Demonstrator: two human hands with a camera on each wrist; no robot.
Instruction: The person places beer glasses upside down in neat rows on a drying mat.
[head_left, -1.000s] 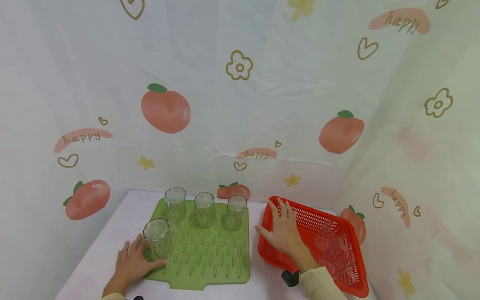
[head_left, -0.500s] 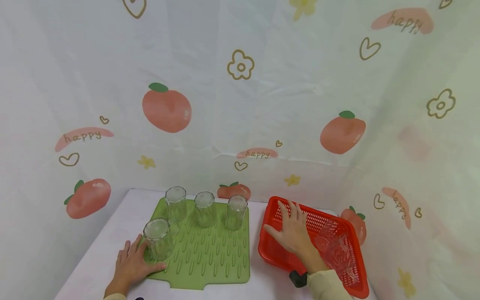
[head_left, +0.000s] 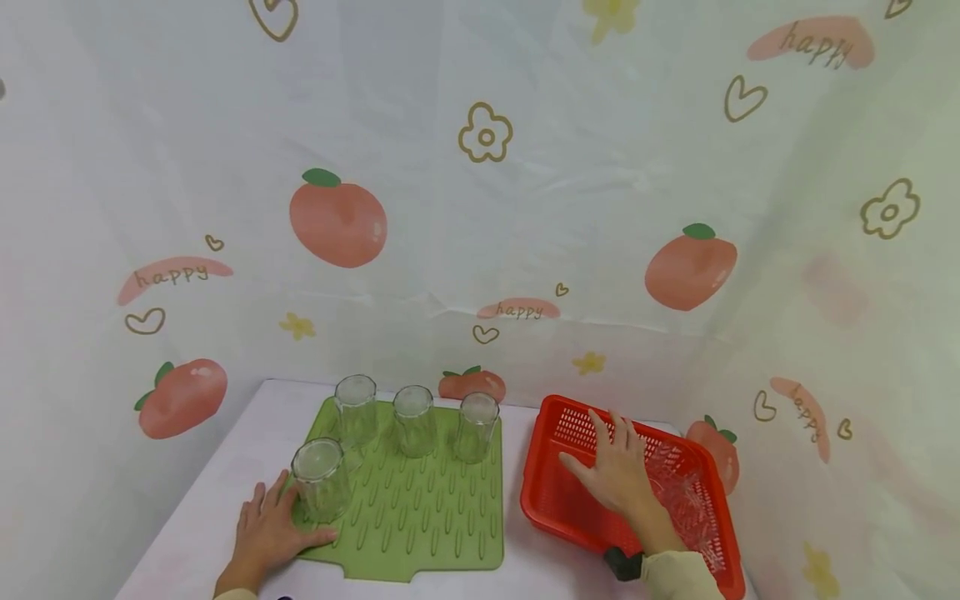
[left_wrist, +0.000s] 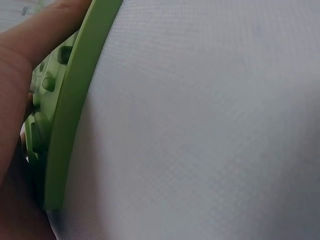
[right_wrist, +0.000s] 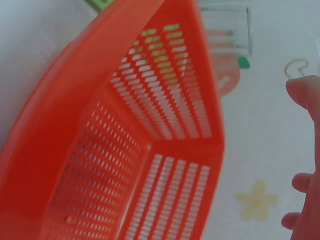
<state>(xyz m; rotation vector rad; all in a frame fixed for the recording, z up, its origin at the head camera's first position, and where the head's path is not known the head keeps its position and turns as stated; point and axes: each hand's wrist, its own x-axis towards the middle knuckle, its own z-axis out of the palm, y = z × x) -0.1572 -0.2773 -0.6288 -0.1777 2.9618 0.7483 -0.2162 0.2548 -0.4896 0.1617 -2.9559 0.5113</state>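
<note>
At the left, the left hand [head_left: 272, 529] lies spread at the edge of the green mat [head_left: 420, 554], thumb over the mat, beside the near glass [head_left: 322, 485]; whether a fingertip touches that glass I cannot tell. This hand has stayed where it was. Behind it, along the mat's far side, stand the back-left glass [head_left: 356, 414], the middle glass [head_left: 416, 423] and the right glass [head_left: 477, 431], well apart from the near one. All four have kept their places over the last second.

Further right is the red basket [head_left: 531, 492], and here is the change: the right hand [head_left: 618, 473] has shifted rightward over it, fingers and thumb spread, holding nothing. That brings it nearer the clear glasses [head_left: 686, 498] heaped at the basket's right end, partly behind the forearm; I judge the work to be centred there now, with none of them in hand. Their number is hard to make out.

The tabletop [head_left: 517, 542] is white, with a woven look up close. Around it hangs a pale curtain [head_left: 420, 275] printed with orange fruit, hearts, flowers and "happy" banners.
</note>
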